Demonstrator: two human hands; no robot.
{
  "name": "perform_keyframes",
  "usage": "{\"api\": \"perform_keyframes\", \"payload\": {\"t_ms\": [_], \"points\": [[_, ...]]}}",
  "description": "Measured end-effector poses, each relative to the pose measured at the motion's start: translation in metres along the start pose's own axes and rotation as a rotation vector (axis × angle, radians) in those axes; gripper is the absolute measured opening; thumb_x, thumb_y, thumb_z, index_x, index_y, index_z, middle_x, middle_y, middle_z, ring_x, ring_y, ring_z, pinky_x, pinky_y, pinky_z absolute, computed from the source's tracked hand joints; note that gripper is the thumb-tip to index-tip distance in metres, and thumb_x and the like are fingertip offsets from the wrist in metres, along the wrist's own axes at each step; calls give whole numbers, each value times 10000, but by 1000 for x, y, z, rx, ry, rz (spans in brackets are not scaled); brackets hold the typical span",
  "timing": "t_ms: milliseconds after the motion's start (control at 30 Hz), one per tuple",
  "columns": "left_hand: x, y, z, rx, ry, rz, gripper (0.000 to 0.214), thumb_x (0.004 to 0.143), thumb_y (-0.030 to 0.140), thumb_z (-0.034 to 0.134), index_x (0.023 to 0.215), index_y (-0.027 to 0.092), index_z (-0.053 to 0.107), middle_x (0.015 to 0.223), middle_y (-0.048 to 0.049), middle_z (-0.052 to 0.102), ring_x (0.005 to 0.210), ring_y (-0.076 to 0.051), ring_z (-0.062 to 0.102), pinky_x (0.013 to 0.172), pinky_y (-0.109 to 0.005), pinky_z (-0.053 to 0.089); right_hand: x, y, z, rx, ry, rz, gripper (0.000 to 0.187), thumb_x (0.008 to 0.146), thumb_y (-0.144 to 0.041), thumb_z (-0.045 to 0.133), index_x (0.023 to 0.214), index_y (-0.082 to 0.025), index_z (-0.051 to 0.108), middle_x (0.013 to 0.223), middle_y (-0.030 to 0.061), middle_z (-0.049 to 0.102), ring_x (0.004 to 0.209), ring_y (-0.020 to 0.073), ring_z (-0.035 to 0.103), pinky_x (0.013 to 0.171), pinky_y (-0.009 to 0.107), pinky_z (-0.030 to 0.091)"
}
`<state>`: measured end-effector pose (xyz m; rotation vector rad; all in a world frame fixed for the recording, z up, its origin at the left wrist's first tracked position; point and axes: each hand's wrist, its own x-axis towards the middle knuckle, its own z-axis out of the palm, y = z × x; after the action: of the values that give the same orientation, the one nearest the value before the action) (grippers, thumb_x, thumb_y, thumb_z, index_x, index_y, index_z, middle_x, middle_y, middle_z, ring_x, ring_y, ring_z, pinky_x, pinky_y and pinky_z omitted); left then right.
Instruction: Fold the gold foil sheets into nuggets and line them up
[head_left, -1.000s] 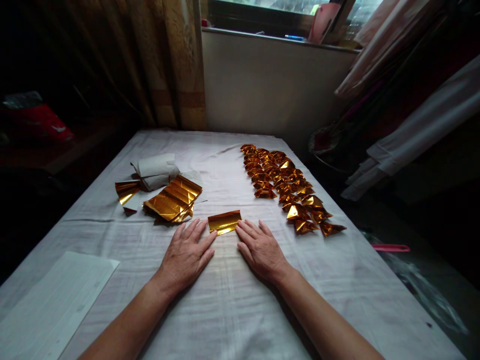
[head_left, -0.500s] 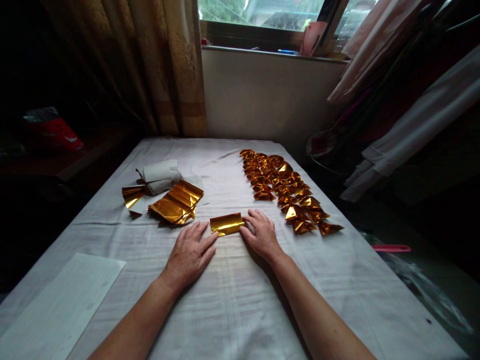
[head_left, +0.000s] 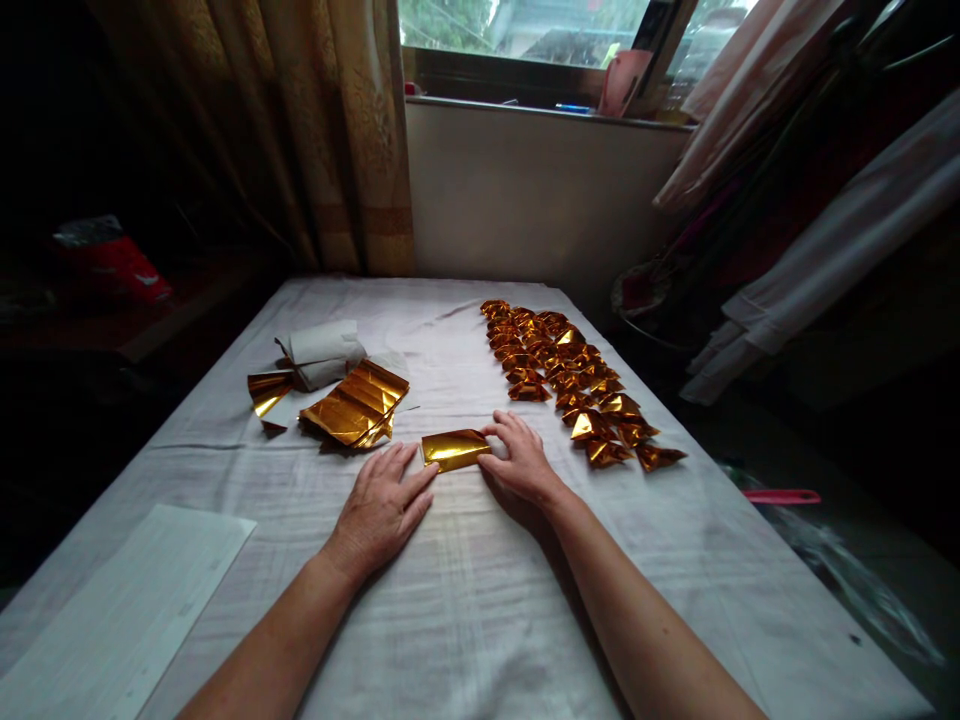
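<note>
A folded strip of gold foil paper [head_left: 454, 451] lies on the white cloth between my two hands. My left hand [head_left: 381, 502] rests flat with its fingers spread, the thumb side touching the strip's lower left corner. At the other end, my right hand [head_left: 519, 458] has the strip's right edge between thumb and fingers, and the upper right corner there curls up. A stack of creased gold foil sheets [head_left: 355, 405] lies just beyond my left hand. Past my right hand, several folded gold foil ingots [head_left: 590, 426] stand in rows.
The table's white cloth [head_left: 450, 620] carries a pale sheet [head_left: 135, 610] at the near left and a crumpled grey-white paper bundle [head_left: 322, 350] behind the foil stack. Off the right edge are a pink handle [head_left: 784, 496] and clear plastic. Hanging clothes [head_left: 810, 270] flank the right side.
My right hand has lifted slightly, and the strip's upper right corner now bends inward. My left hand stays almost in place.
</note>
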<state>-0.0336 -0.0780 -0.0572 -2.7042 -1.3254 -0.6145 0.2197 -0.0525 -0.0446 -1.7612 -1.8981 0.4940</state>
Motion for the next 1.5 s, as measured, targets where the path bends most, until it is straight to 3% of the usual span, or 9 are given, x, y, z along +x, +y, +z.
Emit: {"api": "perform_keyframes", "payload": {"t_ms": [367,500,667,800,900,1033,1167,1333,1500], "points": [[0,2,-1,-2,15,-29,401,931,356,532,1305,241,623,1441,-157,506,1330,-329,463,1092,-520,396,-9,1,-2,161,123,-118,50,743,-198,636,762,-238,660,1148,55,718,1308,317,484,1060,530,343],[1,3,0,16,40,-30,428,909,324,563,1319,208,604,1476,-176,461,1360,-341,425,1101,-521,386,-14,-7,-1,216,112,-100,110,766,-189,551,775,-236,651,868,20,738,916,221,665,861,355,480],[4,10,-9,-49,148,-63,371,928,272,526,1279,197,621,1362,-154,557,1268,-315,501,1054,-514,428,-18,-19,3,292,141,47,156,814,-322,549,910,-239,640,719,-14,696,640,166,641,624,257,466],[8,25,-18,-232,225,-66,327,969,262,463,1248,222,630,1186,-96,657,1127,-242,591,983,-432,495,-21,-33,5,377,249,99,240,819,-382,576,1004,-236,620,729,-4,726,669,189,685,630,273,490],[11,37,-21,-358,233,-59,387,975,298,475,1346,225,556,1283,-100,636,1197,-241,578,1032,-437,481,-26,-48,7,415,309,67,214,825,-379,591,990,-246,623,776,6,747,705,205,709,658,298,519],[12,41,-18,-510,217,-133,456,977,370,484,1402,207,510,1400,-119,576,1310,-253,522,1102,-456,441,-35,-64,11,445,337,-112,135,867,-348,584,929,-246,647,880,28,748,818,199,707,780,322,545],[12,37,-14,-743,199,-313,518,939,458,533,1373,175,548,1393,-140,582,1273,-268,564,1014,-417,523,-40,-69,15,385,248,-323,260,856,-239,574,1103,-248,653,1091,52,729,1046,211,663,941,368,511],[16,32,-17,-910,290,-455,451,876,470,622,1222,183,655,1189,-98,703,997,-209,700,819,-326,600,-43,-68,17,281,186,-415,453,801,-118,524,1221,-263,611,1224,41,690,1251,224,557,1048,415,446],[18,26,-23,-792,416,-371,252,922,387,574,989,206,736,1018,-64,750,958,-196,703,818,-329,596,-41,-67,16,193,317,-403,442,824,-188,567,1261,-251,572,1221,83,672,1220,254,570,1039,437,449]]}}
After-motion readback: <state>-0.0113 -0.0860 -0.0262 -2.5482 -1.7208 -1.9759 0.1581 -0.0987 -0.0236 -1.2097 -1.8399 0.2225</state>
